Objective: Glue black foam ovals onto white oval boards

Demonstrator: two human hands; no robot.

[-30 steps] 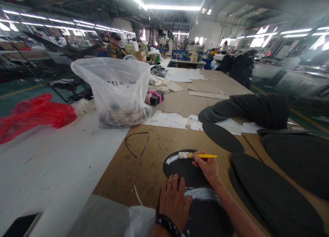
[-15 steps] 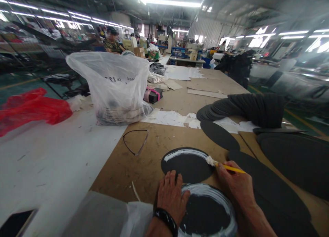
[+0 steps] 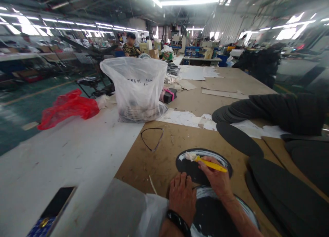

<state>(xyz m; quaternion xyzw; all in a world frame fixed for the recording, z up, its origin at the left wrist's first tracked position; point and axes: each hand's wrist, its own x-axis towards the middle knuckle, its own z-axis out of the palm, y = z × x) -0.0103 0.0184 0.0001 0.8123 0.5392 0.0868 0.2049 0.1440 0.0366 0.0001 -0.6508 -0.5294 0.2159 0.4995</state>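
Observation:
My right hand (image 3: 216, 177) grips a yellow-handled brush (image 3: 212, 165), its whitened bristles touching the upper left rim of a black oval sheet (image 3: 192, 170). A white band of paste follows that sheet's far edge. My left hand (image 3: 182, 192), with a dark bracelet at the wrist, lies flat with fingers stretched out at the near left edge of the same sheet. Nearer to me, a second black oval sheet (image 3: 212, 216) carries white paste around its rim, partly hidden under my right forearm.
Black oval sheets (image 3: 288, 196) lie on the right, with a fanned stack (image 3: 269, 108) behind. Eyeglasses (image 3: 153, 141), a translucent plastic bag (image 3: 136, 86), a red bag (image 3: 69, 108) and a phone (image 3: 52, 209) are on the left. A person (image 3: 131, 47) is in the background.
The brush in my right hand has moved from the sheet's right side to its upper left. The white band now reaches further down the right side. The view has turned left.

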